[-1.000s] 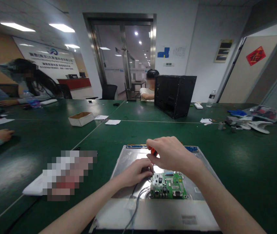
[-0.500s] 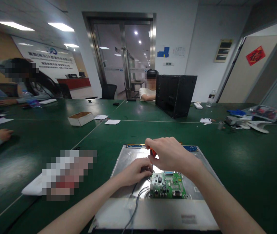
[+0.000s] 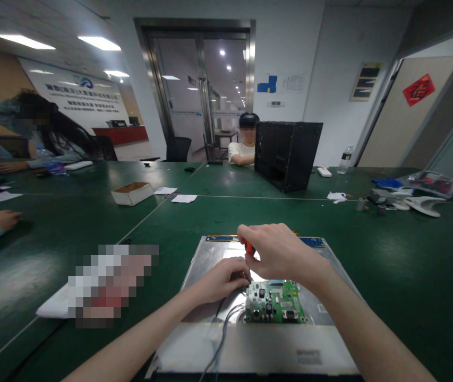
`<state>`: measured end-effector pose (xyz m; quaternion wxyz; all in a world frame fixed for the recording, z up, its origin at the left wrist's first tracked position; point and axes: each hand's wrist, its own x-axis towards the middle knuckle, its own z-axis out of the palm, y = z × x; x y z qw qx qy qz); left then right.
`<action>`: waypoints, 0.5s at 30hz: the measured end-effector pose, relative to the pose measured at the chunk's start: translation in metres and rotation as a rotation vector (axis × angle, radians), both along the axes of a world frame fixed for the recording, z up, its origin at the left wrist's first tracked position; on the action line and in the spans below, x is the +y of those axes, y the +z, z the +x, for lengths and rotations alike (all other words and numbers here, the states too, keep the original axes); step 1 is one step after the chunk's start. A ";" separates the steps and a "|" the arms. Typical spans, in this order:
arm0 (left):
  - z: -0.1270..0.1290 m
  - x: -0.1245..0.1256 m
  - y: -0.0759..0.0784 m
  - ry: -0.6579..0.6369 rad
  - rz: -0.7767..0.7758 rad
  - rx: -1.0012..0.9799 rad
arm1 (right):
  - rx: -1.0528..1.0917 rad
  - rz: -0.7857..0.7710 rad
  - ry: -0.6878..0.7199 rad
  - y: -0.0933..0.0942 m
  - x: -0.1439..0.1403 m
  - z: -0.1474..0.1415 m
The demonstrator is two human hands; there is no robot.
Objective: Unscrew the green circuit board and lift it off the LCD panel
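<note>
A flat metal display panel (image 3: 186, 347) lies in front of me with a green circuit board (image 3: 276, 305) on its back. My right hand (image 3: 280, 249) is closed around the red-and-black handle of a screwdriver (image 3: 249, 248), held upright above the board's far left corner. Beside that corner, my left hand (image 3: 226, 278) has its fingers curled together close to the screwdriver's lower end. What those fingertips pinch, if anything, is hidden. Grey cables (image 3: 223, 339) run from the board's left side toward me.
On the green table (image 3: 162, 223) stand a black computer case (image 3: 288, 156) and a small open box (image 3: 131, 194). A blurred-out white item (image 3: 54, 302) lies left of the panel. Tools and bags lie far right. Other people sit opposite and at left; a person's hand (image 3: 5, 219) rests at left.
My two hands stay in almost the same place. Slightly more of the screwdriver's red handle shows. At far left, a person's head has shifted a little.
</note>
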<state>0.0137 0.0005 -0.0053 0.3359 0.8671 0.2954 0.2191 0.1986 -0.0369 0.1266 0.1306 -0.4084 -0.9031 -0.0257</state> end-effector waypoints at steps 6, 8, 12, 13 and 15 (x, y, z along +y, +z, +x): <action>0.000 0.000 -0.001 -0.006 0.007 0.017 | 0.005 -0.003 -0.003 0.001 0.001 0.001; 0.000 0.000 -0.002 -0.011 0.010 0.008 | 0.005 0.004 -0.004 0.001 0.001 0.001; 0.000 -0.001 -0.002 -0.012 0.018 -0.002 | -0.003 0.007 -0.012 0.000 0.000 0.000; 0.000 -0.001 -0.002 -0.009 0.016 0.003 | -0.008 0.005 -0.018 0.000 0.000 0.000; 0.000 -0.002 0.000 -0.001 0.007 0.015 | -0.014 0.006 -0.032 0.000 0.001 -0.001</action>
